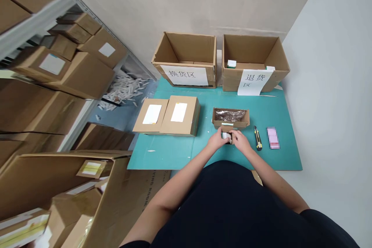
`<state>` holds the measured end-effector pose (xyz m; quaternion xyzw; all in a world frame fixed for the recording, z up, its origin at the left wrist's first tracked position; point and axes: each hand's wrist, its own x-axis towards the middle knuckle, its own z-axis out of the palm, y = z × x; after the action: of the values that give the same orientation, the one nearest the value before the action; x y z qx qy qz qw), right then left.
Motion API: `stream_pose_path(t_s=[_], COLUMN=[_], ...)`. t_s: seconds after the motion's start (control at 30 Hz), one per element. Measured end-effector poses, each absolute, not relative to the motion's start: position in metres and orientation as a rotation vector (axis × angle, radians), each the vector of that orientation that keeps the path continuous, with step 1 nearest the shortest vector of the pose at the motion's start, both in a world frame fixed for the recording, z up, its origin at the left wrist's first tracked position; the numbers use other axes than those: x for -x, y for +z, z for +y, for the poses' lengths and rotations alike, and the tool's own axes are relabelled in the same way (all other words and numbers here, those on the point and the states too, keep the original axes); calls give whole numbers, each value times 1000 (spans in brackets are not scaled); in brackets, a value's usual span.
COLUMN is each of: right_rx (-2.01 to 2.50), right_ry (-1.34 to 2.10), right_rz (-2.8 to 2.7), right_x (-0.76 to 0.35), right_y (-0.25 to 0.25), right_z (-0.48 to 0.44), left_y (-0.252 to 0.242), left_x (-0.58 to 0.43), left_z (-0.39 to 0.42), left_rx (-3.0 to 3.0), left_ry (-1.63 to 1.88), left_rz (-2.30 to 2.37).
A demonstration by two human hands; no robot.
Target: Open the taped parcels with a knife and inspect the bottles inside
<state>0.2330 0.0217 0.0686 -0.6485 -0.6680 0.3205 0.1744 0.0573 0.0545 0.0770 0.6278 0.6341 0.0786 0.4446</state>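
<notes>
Both of my hands are at a small open box point(227, 136) near the front of the green table. My left hand point(216, 140) grips the box's left side, with the thumb over a white item inside. My right hand point(240, 142) pinches the box's right edge with closed fingers. Just behind stands an open brown carton point(239, 122) with crinkled clear plastic wrap point(229, 115) in it. To the right of my right hand lie a yellow and black cutter point(257, 138) and a pink blurred item point(272, 138).
Two large open cartons, left point(210, 79) and right point(229, 83), stand along the back of the green table point(174, 151), with paper signs. Two closed boxes, one point(185, 126) beside the other point(145, 126), sit at the left. Loaded shelves and a big box point(116, 201) flank the left side.
</notes>
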Motion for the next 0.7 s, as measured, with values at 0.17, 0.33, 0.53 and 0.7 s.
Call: stream_pose_path(t_s=[0.17, 0.33, 0.53, 0.7], right_rx=[1853, 1855, 1862, 1867], right_ry=[926, 899, 939, 888], right_rz=[-1933, -1962, -1943, -2002], right_x=[-233, -233, -234, -233], right_y=[70, 71, 74, 77], right_z=[22, 20, 20, 20], left_y=[67, 57, 55, 55], left_x=[-55, -54, -57, -53], left_z=[54, 53, 53, 56], left_rx=[-1481, -1454, -1485, -1427], left_ry=[274, 348, 313, 384], left_rz=[1508, 1408, 1387, 1353])
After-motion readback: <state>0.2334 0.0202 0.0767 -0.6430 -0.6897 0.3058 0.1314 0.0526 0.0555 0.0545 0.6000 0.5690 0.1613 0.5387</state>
